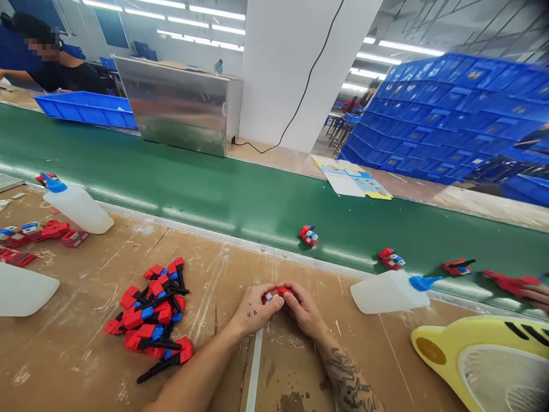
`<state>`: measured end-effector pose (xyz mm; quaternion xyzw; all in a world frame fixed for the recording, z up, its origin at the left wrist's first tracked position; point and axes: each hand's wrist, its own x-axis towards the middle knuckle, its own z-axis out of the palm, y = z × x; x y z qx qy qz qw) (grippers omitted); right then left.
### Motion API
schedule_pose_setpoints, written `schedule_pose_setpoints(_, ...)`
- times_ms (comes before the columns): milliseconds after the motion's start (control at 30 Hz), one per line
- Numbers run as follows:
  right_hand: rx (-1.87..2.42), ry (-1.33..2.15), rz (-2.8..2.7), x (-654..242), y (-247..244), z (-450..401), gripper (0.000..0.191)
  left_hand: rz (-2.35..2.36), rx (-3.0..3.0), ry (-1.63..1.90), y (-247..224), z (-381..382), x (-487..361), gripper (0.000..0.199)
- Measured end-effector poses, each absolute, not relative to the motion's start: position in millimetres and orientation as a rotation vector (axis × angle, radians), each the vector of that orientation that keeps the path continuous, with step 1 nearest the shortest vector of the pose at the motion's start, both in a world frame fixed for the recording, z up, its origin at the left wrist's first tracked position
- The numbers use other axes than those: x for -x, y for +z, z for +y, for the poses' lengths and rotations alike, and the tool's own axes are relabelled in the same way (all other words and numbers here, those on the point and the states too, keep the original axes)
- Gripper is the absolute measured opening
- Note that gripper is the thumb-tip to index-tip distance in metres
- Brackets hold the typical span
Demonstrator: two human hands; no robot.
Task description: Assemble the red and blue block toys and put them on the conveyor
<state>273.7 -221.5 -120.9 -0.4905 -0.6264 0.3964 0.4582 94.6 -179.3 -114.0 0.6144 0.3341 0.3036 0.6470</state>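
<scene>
My left hand [254, 309] and my right hand [305, 312] meet above the brown worktop. Between their fingertips is a small red toy part [281, 292] with bits of blue and white, mostly covered by the fingers. Both hands are closed on it. To the left of my left forearm lies a heap of red toy pieces [148, 317] with blue fists and black rods. A similar red, blue and white part [309, 236] sits on the green conveyor belt [206, 194], beyond my hands.
White squeeze bottles with blue caps lie on both sides, one on the right [388, 292], another on the left [79, 209]. A yellow fan-like object [450, 349] stands at right. A person's hand [536, 292] touches red parts on the belt. Blue crates [437, 120] are stacked behind.
</scene>
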Motion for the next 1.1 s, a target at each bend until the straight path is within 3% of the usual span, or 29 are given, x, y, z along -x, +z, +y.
schedule_pose_setpoints(333,1.136,0.97,-1.514,-273.1,-125.5,-224.6,0.031,0.745,-1.341,0.696,-107.1,-182.6,-89.4,0.058)
schedule_pose_setpoints(433,1.106,0.968,-1.471,-274.4,-128.0,-228.8,0.042,0.711,-1.176,0.76,-117.3,-180.3,-89.5,0.068)
schedule_pose_setpoints(600,1.131,0.783,-1.609,-276.6,-121.4,-231.0,0.053,0.79,-1.215,0.82,-121.5,-180.0,-86.7,0.044)
schedule_pose_setpoints(733,1.061,0.894,-1.377,-277.1,-121.2,-225.3,0.062,0.845,-1.493,0.912,-110.5,-187.0,-83.9,0.041)
schedule_pose_setpoints(933,1.014,1.169,-1.199,-278.8,-125.6,-224.8,0.047,0.69,-1.82,0.892,-105.3,-188.5,-84.1,0.044)
schedule_pose_setpoints(1100,1.104,1.143,-1.223,-279.2,-120.0,-225.8,0.032,0.669,-1.96,0.844,-103.7,-189.3,-88.7,0.046)
